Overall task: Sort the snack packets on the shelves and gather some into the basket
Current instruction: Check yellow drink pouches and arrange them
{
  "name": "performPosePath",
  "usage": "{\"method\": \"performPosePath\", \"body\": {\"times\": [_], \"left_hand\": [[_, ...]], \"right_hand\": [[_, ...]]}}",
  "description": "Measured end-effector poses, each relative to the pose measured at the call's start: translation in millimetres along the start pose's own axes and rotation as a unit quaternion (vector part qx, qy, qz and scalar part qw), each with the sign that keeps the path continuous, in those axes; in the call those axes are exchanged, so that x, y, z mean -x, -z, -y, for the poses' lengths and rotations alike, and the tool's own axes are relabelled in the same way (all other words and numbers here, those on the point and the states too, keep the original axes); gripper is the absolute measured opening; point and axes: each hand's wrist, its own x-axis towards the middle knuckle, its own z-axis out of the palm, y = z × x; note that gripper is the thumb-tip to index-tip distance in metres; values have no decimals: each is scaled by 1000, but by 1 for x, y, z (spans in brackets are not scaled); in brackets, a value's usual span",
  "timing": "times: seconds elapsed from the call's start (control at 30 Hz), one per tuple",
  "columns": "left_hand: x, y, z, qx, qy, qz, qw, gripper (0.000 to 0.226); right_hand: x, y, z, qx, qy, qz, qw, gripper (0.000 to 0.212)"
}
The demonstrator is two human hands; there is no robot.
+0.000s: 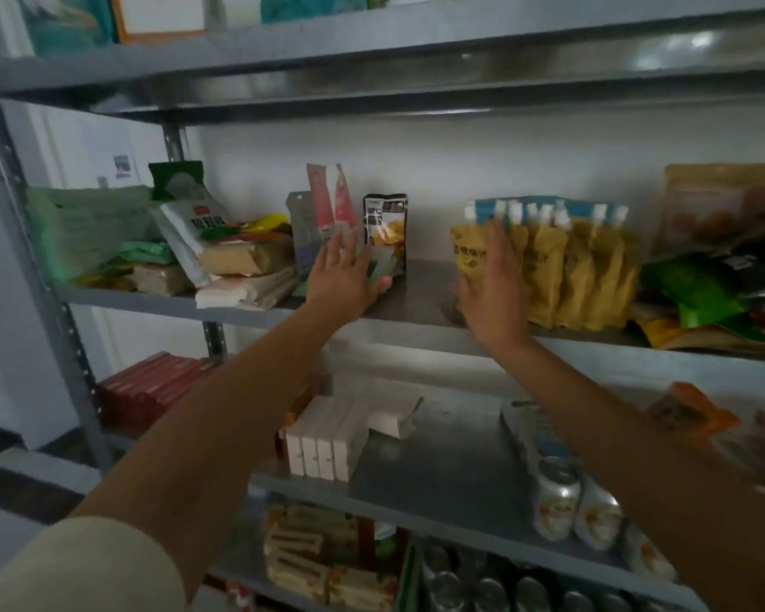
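Observation:
On the middle shelf (420,302), my left hand (343,276) lies with straight fingers against a group of upright packets: a dark packet (385,223) with a yellow picture, two pink-red packets (330,201) and a grey one (301,231). My right hand (493,284) presses flat on the leftmost of a row of yellow spouted pouches (566,267) with white caps. A bare stretch of shelf separates the two groups. No basket is in view.
At the shelf's left lies a pile of green, white and tan packets (173,245); at its right, green and orange bags (703,293). The lower shelf holds white boxes (325,443), red boxes (151,386) and cans (570,505). A metal upright (23,240) stands at left.

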Motion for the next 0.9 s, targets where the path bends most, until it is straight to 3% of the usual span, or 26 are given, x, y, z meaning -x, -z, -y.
{"method": "performPosePath", "body": {"times": [0.13, 0.23, 0.37, 0.5, 0.63, 0.77, 0.9], "left_hand": [[-27, -25, 26, 0, -64, 7, 998, 61], [-28, -38, 37, 47, -75, 56, 995, 62], [-29, -44, 41, 13, -113, -1, 993, 63], [-44, -30, 41, -26, -156, -25, 987, 56], [-61, -13, 40, -12, -192, -52, 980, 53], [-56, -22, 31, -40, -190, -114, 974, 46], [-46, -35, 30, 18, -133, -128, 983, 45]], "right_hand": [[-4, -19, -1, -14, -54, -65, 996, 80], [-8, -29, -8, -39, -74, -93, 992, 81], [-6, -38, -14, -62, -104, -127, 984, 73], [-9, -40, -15, 1, -169, -89, 982, 52], [-13, -38, -13, 10, -226, -21, 974, 51], [-13, -40, -9, -4, -282, -34, 959, 50], [-11, -37, -4, -68, -322, -80, 941, 42]]}}
